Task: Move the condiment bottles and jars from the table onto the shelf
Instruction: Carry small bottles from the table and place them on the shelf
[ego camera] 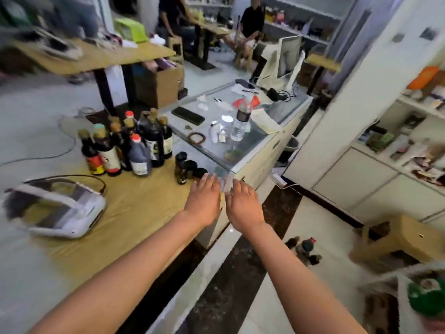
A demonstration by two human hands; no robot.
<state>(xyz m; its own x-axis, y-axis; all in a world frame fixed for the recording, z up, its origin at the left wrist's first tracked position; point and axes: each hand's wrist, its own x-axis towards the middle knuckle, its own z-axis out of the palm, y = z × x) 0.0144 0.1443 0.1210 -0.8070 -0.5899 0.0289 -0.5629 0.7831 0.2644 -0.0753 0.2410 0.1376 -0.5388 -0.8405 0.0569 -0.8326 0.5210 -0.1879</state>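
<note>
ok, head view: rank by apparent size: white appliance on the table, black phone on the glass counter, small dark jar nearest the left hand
1. white appliance, largest, though it is also nearer the camera
2. black phone
3. small dark jar, smallest, partly hidden by the left hand

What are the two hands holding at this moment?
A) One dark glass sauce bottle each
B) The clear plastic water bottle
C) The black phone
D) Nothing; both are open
D: the left hand and right hand reach forward with straight fingers, empty, short of the small dark jars.
</note>
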